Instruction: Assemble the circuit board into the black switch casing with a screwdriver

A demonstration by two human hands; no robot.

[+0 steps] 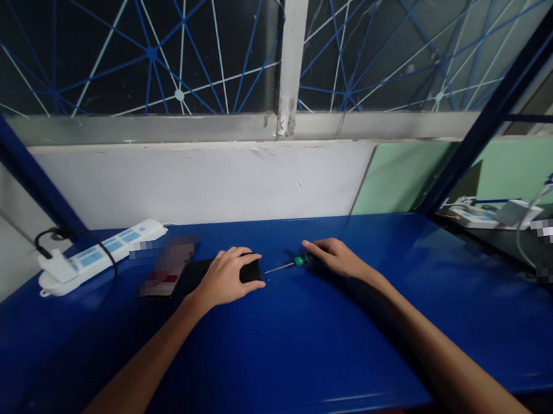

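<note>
The left hand (229,276) is half open, thumb and fingers holding one black block (251,272). The right hand (336,258) curls around one green screwdriver (298,261). Its tip points at the block; I can't tell if they touch. Left of the left hand lie one flat thing (169,268), then one white power strip (111,253). One blue table (294,352) gives both hands room toward its near edge.

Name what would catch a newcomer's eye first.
First, the vivid blue table across the lower half. Near its middle, the left hand grips a black object and the right hand holds a screwdriver pointing at it. Above, blue and pale lines criss-cross the dark window.
</note>
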